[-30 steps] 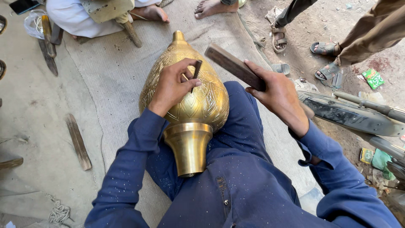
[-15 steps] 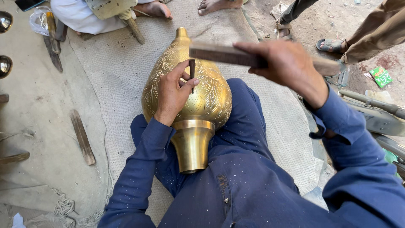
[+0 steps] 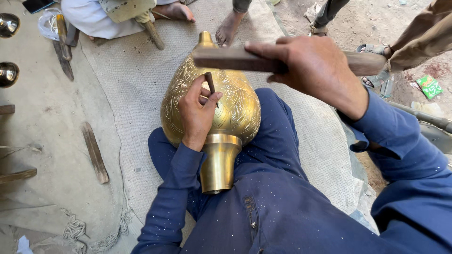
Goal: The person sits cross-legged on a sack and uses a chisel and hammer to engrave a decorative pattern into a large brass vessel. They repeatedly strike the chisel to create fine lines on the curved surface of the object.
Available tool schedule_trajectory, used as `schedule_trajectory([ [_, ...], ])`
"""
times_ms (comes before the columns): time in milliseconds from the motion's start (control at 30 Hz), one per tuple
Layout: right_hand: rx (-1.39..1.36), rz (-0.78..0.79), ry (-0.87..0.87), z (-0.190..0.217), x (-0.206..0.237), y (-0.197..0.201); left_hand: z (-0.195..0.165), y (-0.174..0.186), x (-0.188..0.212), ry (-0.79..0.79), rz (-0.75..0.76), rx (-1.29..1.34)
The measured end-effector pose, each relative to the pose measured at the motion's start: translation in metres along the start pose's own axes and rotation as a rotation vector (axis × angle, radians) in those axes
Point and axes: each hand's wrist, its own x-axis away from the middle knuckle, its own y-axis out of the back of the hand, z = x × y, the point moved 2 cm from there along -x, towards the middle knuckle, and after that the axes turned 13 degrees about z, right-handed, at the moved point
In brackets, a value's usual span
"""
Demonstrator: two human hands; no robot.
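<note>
Head view: brass vase lies across the lap, braced for engraving
Left hand: pinches chisel tip-down on vase
Right hand: clasps wooden bar above chisel, poised as mallet

Golden engraved vase, blue sleeves

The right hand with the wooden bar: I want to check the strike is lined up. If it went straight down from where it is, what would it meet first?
Probably the top of the thin chisel that the left hand pinches against the brass vessel. The right hand holds the wooden bar right above it, though depth is hard to judge.
</note>
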Motion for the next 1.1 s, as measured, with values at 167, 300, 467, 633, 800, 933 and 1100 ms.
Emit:
schedule_trajectory([
  [167,0.011,-0.048,0.137,0.015,-0.001,0.018,0.002,-0.007,0.013,-0.012,-0.17,-0.075],
  [300,-0.05,-0.28,0.241,0.03,-0.002,0.03,0.002,-0.012,0.021,-0.053,-0.261,-0.068],
  [467,0.147,-0.151,0.183,0.04,-0.006,0.028,0.001,-0.017,0.028,-0.044,-0.288,-0.05],
  [633,0.241,-0.002,0.112,0.032,-0.006,0.014,0.001,-0.017,0.027,-0.039,-0.295,0.041],
  [800,0.327,0.0,0.031,0.021,-0.015,-0.01,0.002,-0.016,0.021,-0.097,-0.212,0.053],
  [933,0.245,0.003,0.036,0.017,-0.015,-0.013,0.004,-0.017,0.018,0.002,-0.232,-0.091],
  [1100,0.04,-0.118,0.132,0.018,-0.003,0.017,0.006,-0.019,0.016,0.01,-0.251,-0.041],
])
